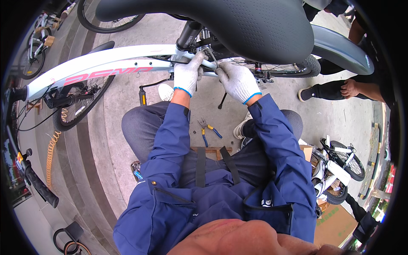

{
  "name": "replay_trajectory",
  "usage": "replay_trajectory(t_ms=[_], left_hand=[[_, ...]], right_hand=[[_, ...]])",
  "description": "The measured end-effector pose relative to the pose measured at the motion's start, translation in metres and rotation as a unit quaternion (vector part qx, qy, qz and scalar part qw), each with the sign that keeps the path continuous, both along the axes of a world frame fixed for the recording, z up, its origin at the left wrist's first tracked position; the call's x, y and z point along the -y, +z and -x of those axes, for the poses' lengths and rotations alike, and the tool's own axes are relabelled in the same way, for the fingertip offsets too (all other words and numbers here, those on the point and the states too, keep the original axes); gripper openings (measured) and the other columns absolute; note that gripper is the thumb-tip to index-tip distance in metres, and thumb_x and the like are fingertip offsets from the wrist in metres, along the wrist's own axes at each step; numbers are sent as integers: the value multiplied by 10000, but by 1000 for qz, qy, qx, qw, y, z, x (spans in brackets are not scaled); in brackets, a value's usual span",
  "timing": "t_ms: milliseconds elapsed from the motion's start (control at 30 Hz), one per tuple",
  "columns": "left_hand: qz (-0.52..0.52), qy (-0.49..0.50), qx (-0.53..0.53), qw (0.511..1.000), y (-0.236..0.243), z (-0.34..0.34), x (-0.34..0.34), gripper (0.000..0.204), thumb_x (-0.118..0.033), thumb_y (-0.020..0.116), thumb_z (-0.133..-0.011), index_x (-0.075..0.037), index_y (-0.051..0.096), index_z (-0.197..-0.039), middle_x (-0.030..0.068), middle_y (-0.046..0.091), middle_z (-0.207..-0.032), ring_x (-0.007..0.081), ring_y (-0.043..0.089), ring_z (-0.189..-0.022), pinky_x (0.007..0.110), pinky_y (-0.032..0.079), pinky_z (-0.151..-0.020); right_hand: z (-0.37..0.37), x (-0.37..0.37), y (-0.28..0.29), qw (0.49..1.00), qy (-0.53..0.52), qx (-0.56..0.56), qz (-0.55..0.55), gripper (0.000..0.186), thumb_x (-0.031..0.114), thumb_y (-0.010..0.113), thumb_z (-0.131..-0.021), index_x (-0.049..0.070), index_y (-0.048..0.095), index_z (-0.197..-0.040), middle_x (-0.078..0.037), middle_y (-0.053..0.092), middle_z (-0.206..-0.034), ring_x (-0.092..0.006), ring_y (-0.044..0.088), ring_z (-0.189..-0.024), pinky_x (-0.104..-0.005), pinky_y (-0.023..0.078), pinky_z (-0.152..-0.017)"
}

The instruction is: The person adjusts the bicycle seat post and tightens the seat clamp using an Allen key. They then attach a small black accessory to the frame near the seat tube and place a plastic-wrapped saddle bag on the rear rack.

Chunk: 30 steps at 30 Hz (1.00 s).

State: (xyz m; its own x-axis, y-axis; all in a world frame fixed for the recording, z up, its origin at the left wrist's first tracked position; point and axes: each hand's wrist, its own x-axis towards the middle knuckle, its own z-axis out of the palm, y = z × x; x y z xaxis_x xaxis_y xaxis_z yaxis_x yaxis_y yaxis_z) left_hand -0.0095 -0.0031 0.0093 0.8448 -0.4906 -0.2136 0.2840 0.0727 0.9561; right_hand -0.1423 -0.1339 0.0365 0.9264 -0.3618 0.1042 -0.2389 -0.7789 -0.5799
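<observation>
A white bicycle frame [123, 63] with pink lettering stretches across in front of me, its black saddle [255, 27] partly covering the work area. My left hand [187, 74], in a white knit glove with a blue cuff, is closed around the frame tubing just below the black seat post [189, 36]. My right hand [239, 80], gloved alike, pinches the end of a bent metal hex key [212, 56]. The key's other end reaches in beside the seat post; where it seats is hidden.
Pliers [205, 129] with blue-and-yellow handles lie on the ground between my feet. A crank pedal [143, 97] hangs below the frame. At the right are another person's hand [349, 88], a small white bicycle [340, 170] and a cardboard box [335, 227]. Stone steps [78, 170] run along the left.
</observation>
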Motion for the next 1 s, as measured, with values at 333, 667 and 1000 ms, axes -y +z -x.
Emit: replay_trajectory(t_ms=[333,667,1000], left_hand=[[-10,-4,17,1000,0,0,0,269,-276,742,-1004,-13,780,-962,-4,560,-586,79,457,-458,249,302,-422],[9,5,5,1000,-11,-2,2,209,-222,746,-1002,-14,753,-990,12,616,-669,80,481,-479,260,316,-423],[332,-133,-303,883,-88,-31,-6,615,-516,391,-1125,1,538,-1425,130,686,-1208,206,705,-971,363,616,-770]], right_hand=[[-7,20,-6,996,24,-9,88,257,280,580,-1049,74,724,-1100,-200,739,-911,-411,727,-866,-511,574,-772],[-5,0,18,995,43,-36,-86,301,265,528,-1056,31,717,-1071,-161,747,-903,-335,727,-786,-469,571,-721],[-40,-83,16,706,-56,85,-701,322,274,524,-1119,9,634,-1266,-115,760,-1015,-134,708,-726,-276,621,-635]])
